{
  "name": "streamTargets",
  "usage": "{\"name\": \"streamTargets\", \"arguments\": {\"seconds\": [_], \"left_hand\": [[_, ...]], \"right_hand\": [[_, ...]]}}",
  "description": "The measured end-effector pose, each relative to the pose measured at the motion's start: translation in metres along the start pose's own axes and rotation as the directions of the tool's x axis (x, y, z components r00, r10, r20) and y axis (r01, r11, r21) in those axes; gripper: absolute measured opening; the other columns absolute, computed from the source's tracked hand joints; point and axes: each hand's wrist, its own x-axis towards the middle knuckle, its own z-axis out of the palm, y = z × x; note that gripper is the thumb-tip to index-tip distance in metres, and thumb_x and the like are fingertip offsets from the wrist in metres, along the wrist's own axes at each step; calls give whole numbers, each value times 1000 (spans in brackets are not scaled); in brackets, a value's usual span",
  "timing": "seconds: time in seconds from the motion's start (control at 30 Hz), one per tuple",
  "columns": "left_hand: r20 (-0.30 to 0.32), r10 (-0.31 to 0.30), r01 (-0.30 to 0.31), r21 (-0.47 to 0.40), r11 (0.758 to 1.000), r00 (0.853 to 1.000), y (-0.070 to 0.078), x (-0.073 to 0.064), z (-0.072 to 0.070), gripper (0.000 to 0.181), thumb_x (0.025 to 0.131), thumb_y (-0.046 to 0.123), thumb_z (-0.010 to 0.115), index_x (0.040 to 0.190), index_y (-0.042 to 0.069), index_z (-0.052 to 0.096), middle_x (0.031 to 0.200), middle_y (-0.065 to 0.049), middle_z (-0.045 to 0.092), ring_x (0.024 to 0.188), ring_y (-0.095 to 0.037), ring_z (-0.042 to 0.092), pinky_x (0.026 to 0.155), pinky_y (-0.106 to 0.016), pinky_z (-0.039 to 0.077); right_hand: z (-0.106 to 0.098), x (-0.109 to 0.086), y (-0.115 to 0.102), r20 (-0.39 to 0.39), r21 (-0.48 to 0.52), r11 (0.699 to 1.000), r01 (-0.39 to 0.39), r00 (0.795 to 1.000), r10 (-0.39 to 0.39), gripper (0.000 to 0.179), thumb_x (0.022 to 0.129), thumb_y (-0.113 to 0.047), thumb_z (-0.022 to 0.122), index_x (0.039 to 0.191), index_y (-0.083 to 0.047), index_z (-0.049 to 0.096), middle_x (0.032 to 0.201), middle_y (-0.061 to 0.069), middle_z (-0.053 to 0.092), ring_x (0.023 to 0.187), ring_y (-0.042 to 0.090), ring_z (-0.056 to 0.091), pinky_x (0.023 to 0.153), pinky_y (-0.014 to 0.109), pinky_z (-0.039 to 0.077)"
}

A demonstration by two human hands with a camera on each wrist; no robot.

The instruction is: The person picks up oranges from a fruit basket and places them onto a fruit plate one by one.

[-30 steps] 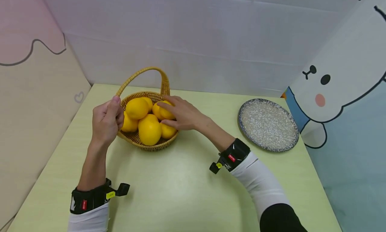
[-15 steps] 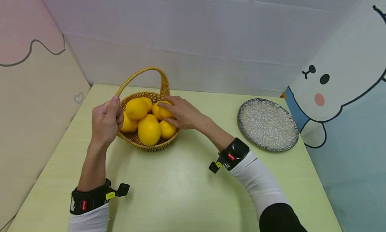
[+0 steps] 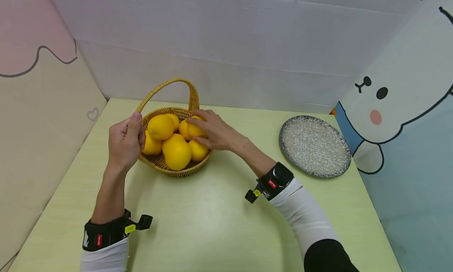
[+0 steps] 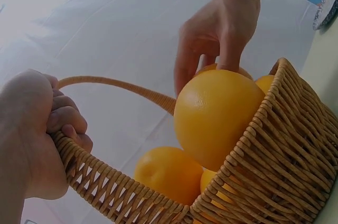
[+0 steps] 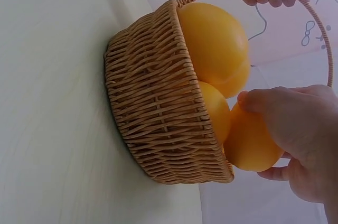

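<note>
A wicker basket (image 3: 169,170) with a tall arched handle stands toward the back left of the table, filled with several yellow-orange oranges (image 3: 177,155). My left hand (image 3: 124,143) grips the handle low on its left side, fingers wrapped round it. On the basket's right side, my right hand (image 3: 220,132) holds one orange (image 5: 249,138) between thumb and fingers. That orange sits high, against the other fruit. From the left wrist view, a large orange (image 4: 216,115) in front partly hides the held one.
A round speckled grey plate (image 3: 315,146) with a dark rim lies at the table's right side. A pale wall sheet (image 3: 226,48) rises behind the table's back edge. Cartoon-printed panels (image 3: 400,67) flank the right side.
My right thumb has moved up onto the orange. The front orange in the basket has shifted slightly to the right. My left hand keeps its grip on the handle.
</note>
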Motion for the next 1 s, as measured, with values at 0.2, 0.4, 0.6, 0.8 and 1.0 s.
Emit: {"name": "streamTargets", "arguments": {"seconds": [0.2,0.4,0.6,0.8,1.0], "left_hand": [[-11,9,-8,65,998,1000,1,0,1,65,120,24,50,61,-3,43,49,4,40,39,-10,34,36,-29,24],[-12,4,-4,63,998,1000,1,0,1,64,120,23,51,62,-4,44,49,4,40,39,-10,35,37,-29,24],[-14,0,1,70,998,1000,1,0,1,64,120,24,50,63,-4,45,50,4,41,39,-10,35,37,-29,24],[-6,3,-3,63,998,1000,1,1,2,64,120,24,51,63,-4,44,50,4,41,39,-10,35,37,-29,24],[-12,-5,6,52,999,1000,0,0,1,64,120,24,51,63,-4,43,50,4,39,39,-10,33,37,-31,21]], "right_hand": [[-6,-1,-2,-102,0,998,66,993,-65,56,110,-25,75,160,-7,58,167,25,52,156,41,51,134,56,40],[-14,-2,-9,-178,3,992,122,977,-120,56,109,-24,77,159,-6,60,165,26,54,154,41,53,134,55,40],[-22,-4,-15,-205,20,992,128,971,-122,56,108,-23,78,158,-6,60,165,25,55,155,41,53,136,54,38],[-22,-11,-8,-219,17,994,107,971,-101,54,108,-23,78,157,-6,62,163,24,57,154,40,54,135,52,40],[-21,-23,3,-258,50,996,74,964,-59,53,106,-22,80,154,-5,64,160,26,58,153,42,54,133,55,42]]}}
